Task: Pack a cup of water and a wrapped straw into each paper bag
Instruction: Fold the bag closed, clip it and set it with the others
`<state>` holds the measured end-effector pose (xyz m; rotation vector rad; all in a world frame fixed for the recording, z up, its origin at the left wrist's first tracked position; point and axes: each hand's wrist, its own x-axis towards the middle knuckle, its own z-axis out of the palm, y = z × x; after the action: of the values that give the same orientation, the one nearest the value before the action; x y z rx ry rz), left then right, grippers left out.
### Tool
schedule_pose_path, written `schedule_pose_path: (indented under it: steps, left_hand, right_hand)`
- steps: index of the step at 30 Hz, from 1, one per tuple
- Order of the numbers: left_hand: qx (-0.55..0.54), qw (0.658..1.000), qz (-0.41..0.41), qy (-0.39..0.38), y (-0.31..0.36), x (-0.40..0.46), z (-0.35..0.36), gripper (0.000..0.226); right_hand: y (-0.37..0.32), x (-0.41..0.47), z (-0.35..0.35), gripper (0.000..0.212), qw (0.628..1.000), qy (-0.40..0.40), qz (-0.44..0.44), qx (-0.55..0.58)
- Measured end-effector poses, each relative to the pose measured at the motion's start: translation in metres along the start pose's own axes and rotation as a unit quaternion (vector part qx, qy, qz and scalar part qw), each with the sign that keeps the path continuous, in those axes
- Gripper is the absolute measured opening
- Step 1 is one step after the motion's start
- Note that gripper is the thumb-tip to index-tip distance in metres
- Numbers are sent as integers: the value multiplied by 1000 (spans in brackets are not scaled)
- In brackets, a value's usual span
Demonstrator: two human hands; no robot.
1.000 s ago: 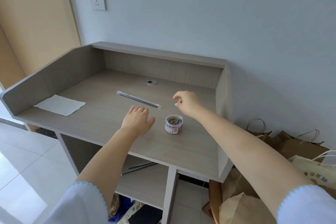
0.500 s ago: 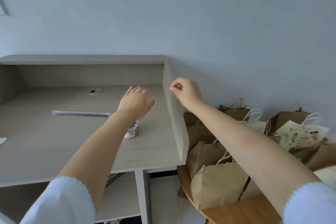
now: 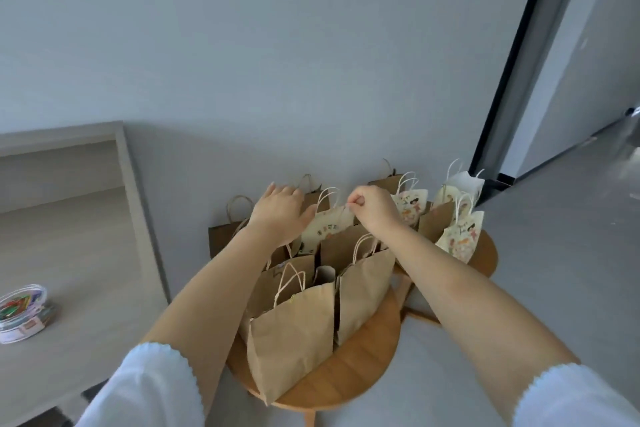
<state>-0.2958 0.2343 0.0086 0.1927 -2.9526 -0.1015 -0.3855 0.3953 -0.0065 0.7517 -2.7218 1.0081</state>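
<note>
Over the round stool, both hands reach into a cluster of paper bags.
The right hand pinches the top edge of a printed bag standing among brown bags; the left hand, fingers straight and holding nothing, rests against that bag's left side. More printed bags stand to the right. A clip tub sits on the desk at left.

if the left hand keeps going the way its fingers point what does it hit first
Probably the plain brown paper bag standing right behind the fingertips of the left hand, and then the wall; depth is hard to judge in this view.
</note>
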Motion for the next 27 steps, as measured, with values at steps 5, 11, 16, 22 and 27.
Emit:
schedule_pose_path:
  steps: [5,11,16,22,27]
  left_hand:
    - [-22,998,37,-43,92,44,54,49]
    - [-59,992,59,-98,202,81,117,44]
    - [-42,983,90,-151,272,107,151,45]
    - [-41,980,113,-156,338,168,175,48]
    - [-24,978,139,-155,382,242,205,50]
  right_hand:
    - [107,-7,-43,11,998,-11,63,-24]
    - [224,-18,-95,11,993,-24,111,-23]
    - [308,-30,-128,12,987,-10,160,-10]
    - [376,-17,-159,10,983,12,182,-7]
    - [436,24,-177,11,982,24,186,-5]
